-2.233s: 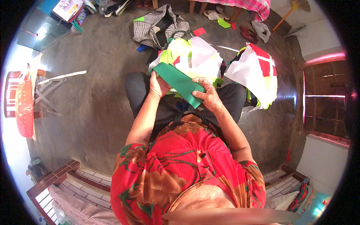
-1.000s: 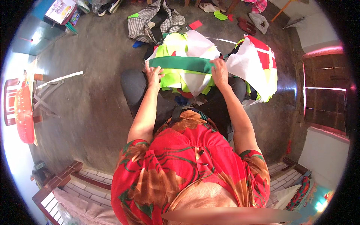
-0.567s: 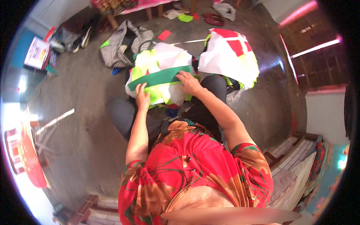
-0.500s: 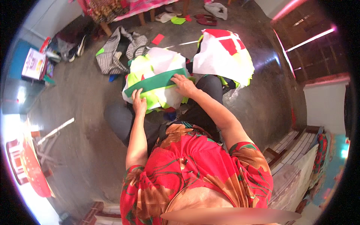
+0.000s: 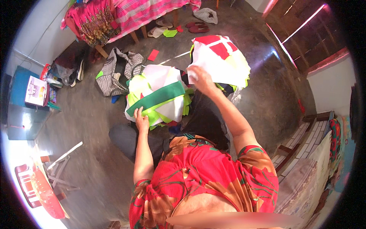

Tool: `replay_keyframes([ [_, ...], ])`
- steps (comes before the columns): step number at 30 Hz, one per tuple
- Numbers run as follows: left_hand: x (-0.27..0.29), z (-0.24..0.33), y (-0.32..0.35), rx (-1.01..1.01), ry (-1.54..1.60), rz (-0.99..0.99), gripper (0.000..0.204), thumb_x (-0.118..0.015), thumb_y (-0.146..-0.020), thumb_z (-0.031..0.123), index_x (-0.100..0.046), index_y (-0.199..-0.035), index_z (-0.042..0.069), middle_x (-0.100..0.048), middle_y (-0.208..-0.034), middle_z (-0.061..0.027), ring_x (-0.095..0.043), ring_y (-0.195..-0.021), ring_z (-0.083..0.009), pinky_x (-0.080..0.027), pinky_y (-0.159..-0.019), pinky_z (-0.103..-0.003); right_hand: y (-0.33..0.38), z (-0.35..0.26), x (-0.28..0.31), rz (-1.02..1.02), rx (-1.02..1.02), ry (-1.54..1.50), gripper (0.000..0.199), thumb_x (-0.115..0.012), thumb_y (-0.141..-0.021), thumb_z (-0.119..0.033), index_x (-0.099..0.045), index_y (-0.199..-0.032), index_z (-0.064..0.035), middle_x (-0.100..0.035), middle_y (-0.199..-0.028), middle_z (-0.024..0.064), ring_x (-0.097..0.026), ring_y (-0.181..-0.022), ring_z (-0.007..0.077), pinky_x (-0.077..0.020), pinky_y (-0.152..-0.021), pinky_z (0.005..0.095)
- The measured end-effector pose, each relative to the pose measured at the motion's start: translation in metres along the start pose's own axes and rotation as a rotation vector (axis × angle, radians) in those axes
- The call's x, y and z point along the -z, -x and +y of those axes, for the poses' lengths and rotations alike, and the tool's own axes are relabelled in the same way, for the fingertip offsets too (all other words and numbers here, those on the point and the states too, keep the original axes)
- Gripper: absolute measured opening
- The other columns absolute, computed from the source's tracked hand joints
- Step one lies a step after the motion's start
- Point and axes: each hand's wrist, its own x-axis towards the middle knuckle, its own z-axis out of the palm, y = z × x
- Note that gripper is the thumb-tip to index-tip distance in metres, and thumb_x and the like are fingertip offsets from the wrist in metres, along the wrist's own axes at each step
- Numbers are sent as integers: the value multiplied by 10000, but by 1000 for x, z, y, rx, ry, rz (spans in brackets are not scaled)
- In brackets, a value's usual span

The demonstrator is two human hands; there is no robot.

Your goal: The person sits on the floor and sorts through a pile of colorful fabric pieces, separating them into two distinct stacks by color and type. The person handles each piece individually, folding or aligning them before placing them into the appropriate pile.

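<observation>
A long dark green fabric strip [image 5: 158, 95] lies slantwise across a pile of white and neon yellow cloth pieces [image 5: 176, 111] in front of my legs. My left hand [image 5: 142, 121] rests at the strip's lower left end, fingers apart on the cloth. At the near left edge of a second pile, of white, red and neon yellow cloth [image 5: 213, 65], is my right hand [image 5: 204, 82]. Its fingers are blurred against the white fabric, so I cannot make out whether they grip it.
A grey checked cloth bag [image 5: 110, 78] lies left of the piles, near a red scrap [image 5: 153, 55]. Farther back are maroon shoes [image 5: 197, 27], a white plastic bag [image 5: 206, 15] and a bed with a pink cover [image 5: 148, 13]. A blue cabinet [image 5: 23, 118] stands at left.
My right hand has left the right end of the green strip and moved right to the second pile. My left hand stays at the strip's left end. The view has shifted slightly.
</observation>
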Motion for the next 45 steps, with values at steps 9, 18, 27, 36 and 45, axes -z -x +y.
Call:
replay_keyframes([
  [9,-1,19,-3,47,56,-65,546,-591,-777,-37,-493,-1286,135,-343,-1410,-136,-597,-771,-222,-488,-746,-320,1,144,40,532,-616,-157,321,-667,-777,-64,-586,-1087,-43,-598,-1009,92,-613,-874,229,-508,-722,319],
  [18,2,11,-2,37,48,-51,553,-596,-775,-40,-491,-1289,133,-334,-1413,-137,-595,-765,-215,-492,-730,-312,0,152,59,621,-797,-1260,318,-582,-836,-40,-527,-1145,12,-590,-920,97,-619,-791,191,-541,-692,312],
  [27,6,17,-1,106,94,-100,555,-580,-762,-42,-502,-1286,121,-324,-1412,-146,-518,-1099,-229,-488,-779,-281,-1,136,50,446,-575,308,405,-702,-751,-167,-553,-1124,-118,-542,-1115,144,-574,-999,356,-472,-842,462],
  [36,1,7,-1,45,101,-30,576,-620,-737,-47,-507,-1265,153,-358,-1385,-113,-602,-761,-206,-504,-726,-312,-17,155,49,316,-678,409,242,-610,-829,-213,-580,-1060,-150,-562,-1021,145,-591,-898,396,-475,-766,477],
  [45,-2,5,-1,15,75,-4,578,-629,-723,-48,-501,-1252,146,-371,-1361,-103,-601,-750,-213,-503,-705,-315,-27,150,69,833,-456,-751,109,-542,-946,-151,-569,-1039,-101,-591,-1106,23,-612,-749,103,-525,-575,240],
])
